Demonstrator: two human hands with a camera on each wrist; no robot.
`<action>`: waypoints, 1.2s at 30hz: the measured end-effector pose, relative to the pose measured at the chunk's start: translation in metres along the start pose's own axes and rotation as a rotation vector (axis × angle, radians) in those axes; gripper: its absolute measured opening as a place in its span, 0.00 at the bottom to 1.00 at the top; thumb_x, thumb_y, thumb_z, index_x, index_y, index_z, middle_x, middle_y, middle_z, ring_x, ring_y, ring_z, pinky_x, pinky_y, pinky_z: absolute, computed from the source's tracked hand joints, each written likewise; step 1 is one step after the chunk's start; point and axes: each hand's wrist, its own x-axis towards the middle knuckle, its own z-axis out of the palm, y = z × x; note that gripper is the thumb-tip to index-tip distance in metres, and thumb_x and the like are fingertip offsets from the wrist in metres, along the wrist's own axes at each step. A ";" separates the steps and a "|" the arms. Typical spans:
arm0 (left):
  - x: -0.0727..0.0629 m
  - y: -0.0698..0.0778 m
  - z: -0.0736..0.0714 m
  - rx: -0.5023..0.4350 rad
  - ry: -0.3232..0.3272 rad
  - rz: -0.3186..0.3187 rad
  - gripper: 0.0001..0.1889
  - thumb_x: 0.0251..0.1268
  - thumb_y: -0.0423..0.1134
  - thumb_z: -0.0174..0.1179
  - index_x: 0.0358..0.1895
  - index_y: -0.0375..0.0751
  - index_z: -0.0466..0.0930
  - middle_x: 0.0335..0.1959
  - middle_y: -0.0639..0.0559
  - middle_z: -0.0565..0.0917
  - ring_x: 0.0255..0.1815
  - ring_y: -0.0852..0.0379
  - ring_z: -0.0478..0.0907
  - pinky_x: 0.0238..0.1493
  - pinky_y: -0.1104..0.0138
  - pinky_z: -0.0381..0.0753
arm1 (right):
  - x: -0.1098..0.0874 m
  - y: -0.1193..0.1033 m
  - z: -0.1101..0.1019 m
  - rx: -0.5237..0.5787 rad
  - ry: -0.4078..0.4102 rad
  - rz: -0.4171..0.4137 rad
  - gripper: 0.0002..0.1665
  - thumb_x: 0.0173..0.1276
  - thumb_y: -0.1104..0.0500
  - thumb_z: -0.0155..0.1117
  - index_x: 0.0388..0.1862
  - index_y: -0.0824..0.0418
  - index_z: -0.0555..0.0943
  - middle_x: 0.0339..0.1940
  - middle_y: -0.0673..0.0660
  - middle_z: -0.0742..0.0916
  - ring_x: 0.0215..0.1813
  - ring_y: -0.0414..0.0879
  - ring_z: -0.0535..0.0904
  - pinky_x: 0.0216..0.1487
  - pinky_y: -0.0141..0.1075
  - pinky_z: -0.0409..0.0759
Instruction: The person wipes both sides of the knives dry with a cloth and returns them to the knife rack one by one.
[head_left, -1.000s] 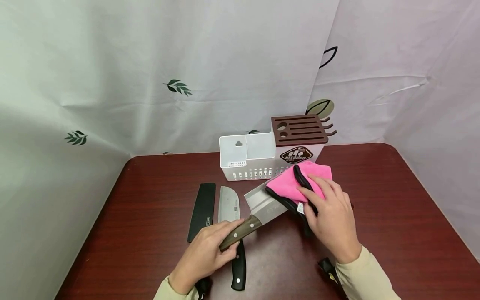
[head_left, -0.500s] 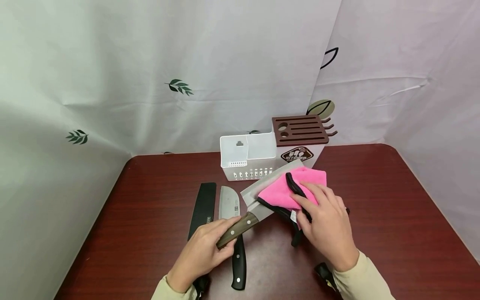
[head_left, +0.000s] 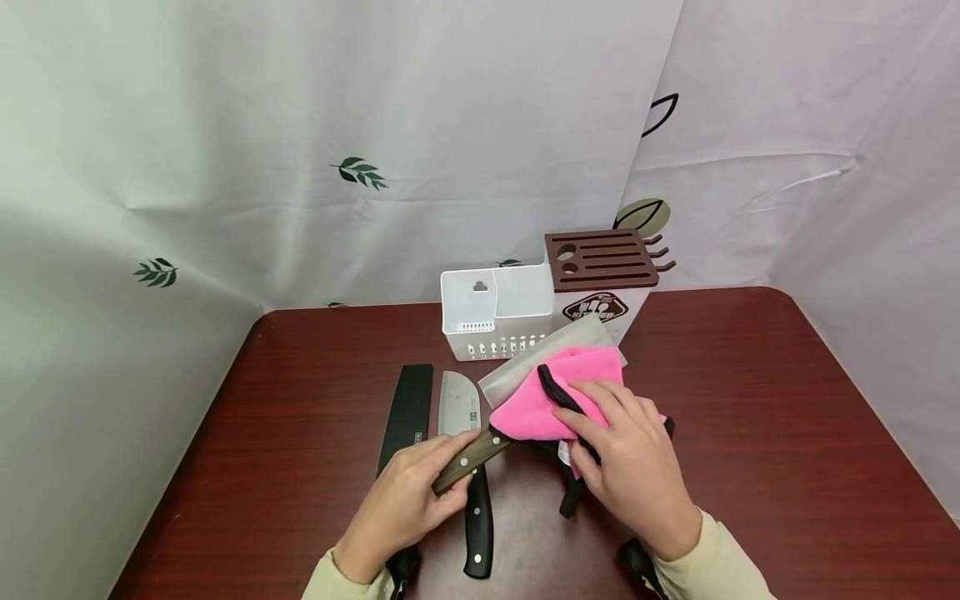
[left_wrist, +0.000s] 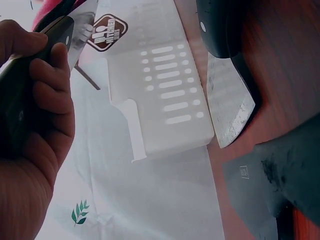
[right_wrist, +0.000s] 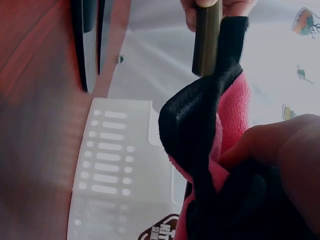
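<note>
My left hand (head_left: pixel 408 496) grips the brown wooden handle (head_left: pixel 474 458) of a cleaver, its fingers wrapped round it in the left wrist view. The wide steel blade (head_left: pixel 592 331) slants up to the right, above the table. A pink cloth (head_left: pixel 558 400) with black edging lies over much of the blade, close to the handle. My right hand (head_left: pixel 630 458) holds this cloth, pressing it against the blade; in the right wrist view the thumb (right_wrist: pixel 270 142) pinches its folds. Beneath the cleaver's handle, a black-handled knife (head_left: pixel 478 525) lies on the table.
A black blade sheath (head_left: pixel 408 408) lies left of the black-handled knife. Behind the cleaver stands a white holder (head_left: pixel 495 333) with open compartments, a brown slotted top (head_left: pixel 600 260) and hooks at its right. The dark red table (head_left: pixel 780 400) ends against a pale curtain (head_left: pixel 480 125).
My right hand has slid the pink cloth left and down along the blade towards the handle, baring the blade's far end. The left hand and cleaver have shifted only slightly.
</note>
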 end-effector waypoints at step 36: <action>0.002 0.001 0.006 0.005 -0.011 0.062 0.26 0.47 0.27 0.69 0.55 0.37 0.81 0.40 0.55 0.86 0.35 0.64 0.80 0.37 0.69 0.80 | 0.018 -0.003 0.020 0.050 0.056 -0.059 0.19 0.65 0.58 0.60 0.53 0.53 0.87 0.61 0.59 0.82 0.62 0.58 0.75 0.47 0.53 0.71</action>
